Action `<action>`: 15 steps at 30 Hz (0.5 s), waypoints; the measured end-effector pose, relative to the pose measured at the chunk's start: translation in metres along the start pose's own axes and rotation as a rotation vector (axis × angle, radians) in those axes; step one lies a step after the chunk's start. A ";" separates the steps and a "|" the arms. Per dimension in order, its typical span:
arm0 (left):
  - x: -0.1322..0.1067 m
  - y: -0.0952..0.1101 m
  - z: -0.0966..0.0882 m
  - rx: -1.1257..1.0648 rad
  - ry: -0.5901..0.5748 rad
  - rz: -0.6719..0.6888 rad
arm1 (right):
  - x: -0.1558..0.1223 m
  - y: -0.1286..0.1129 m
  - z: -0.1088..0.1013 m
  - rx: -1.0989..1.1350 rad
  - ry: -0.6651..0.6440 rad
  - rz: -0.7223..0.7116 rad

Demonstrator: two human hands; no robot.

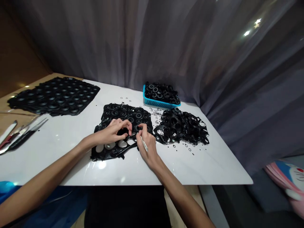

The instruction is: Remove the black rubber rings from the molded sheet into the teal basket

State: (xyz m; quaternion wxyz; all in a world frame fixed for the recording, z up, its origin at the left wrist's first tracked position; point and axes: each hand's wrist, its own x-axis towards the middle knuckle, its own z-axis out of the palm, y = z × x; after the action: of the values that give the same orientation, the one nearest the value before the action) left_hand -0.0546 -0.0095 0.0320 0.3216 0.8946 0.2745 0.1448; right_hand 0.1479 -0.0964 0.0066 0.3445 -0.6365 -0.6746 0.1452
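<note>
In the head view, a black rubber sheet with rows of molded rings [115, 112] lies on the table; its near rows have open round holes. My left hand [114, 130] rests over the sheet, thumb and fingertips curled nearly together at the row next to the holes. What they pinch there is dark and hard to make out. My right hand [148, 145] is closed around a slim white-handled tool [144, 144], its tip hidden by the fingers at the sheet's right side. Right beside that hand is a tangled heap of black rubber scrap [184, 126].
A blue basket [161, 104] full of black rings stands at the back. Another ring sheet [57, 96] lies at the far left. Several tools, tweezers [30, 131] among them, lie at the left edge. Tiny rings [155, 111] are scattered around the scrap. A grey curtain hangs behind.
</note>
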 end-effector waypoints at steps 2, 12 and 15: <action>-0.001 -0.001 -0.004 -0.024 -0.033 -0.008 | 0.000 0.000 -0.002 0.012 -0.012 0.012; -0.009 -0.004 -0.015 -0.112 -0.053 -0.028 | 0.001 -0.005 -0.005 0.059 -0.024 0.049; -0.007 -0.001 -0.010 -0.108 -0.011 -0.015 | -0.001 -0.002 -0.008 0.174 0.064 -0.070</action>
State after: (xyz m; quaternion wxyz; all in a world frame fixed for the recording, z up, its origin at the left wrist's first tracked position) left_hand -0.0648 -0.0081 0.0385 0.3721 0.8746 0.2711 0.1519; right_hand 0.1514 -0.0996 0.0140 0.4246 -0.5845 -0.6700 0.1710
